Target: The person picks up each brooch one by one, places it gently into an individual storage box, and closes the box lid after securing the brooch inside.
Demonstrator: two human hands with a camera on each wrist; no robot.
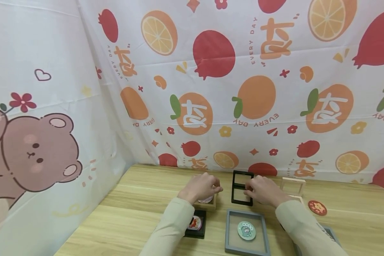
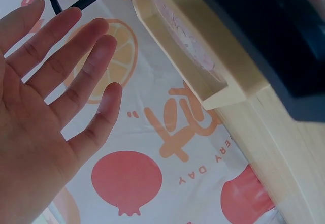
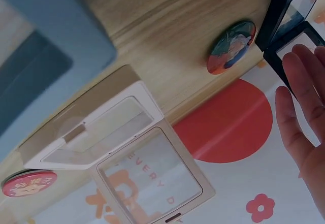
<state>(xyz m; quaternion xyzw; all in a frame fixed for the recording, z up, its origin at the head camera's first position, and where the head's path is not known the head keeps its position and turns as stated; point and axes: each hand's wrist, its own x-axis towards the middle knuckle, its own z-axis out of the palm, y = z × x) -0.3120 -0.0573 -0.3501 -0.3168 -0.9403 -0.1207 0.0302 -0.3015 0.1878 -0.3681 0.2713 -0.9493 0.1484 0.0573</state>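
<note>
Okay so both hands were over a wood-look table [image 1: 115, 209]. The left hand [image 1: 201, 189] was open, fingers relaxed and spread, holding nothing. Just beside it, at about 5 o'clock, sat a tan display box [image 1: 213, 203] with a pinkish round badge [image 2: 188, 43] inside; the left wrist view showed the fingers apart from it. At 6 o'clock was a small black box [image 1: 200, 233] with a round badge [image 1: 196, 223] in it.

The right hand [image 1: 263, 190] looked open too, visible fingers loosely straight, right by the edge of an opened black frame case [image 1: 239, 185] at its 9 o'clock. Couldn't tell if they were actually touching. A dark multicolored round badge [image 3: 232, 47] lay next to that case.

From the right hand, a grey frame [image 1: 228, 229] with a pale green badge [image 1: 246, 230] was around 7 o'clock, an opened cream frame case [image 3: 101, 97] at 3, and a red round badge [image 1: 317, 208] nearer 4.
</note>
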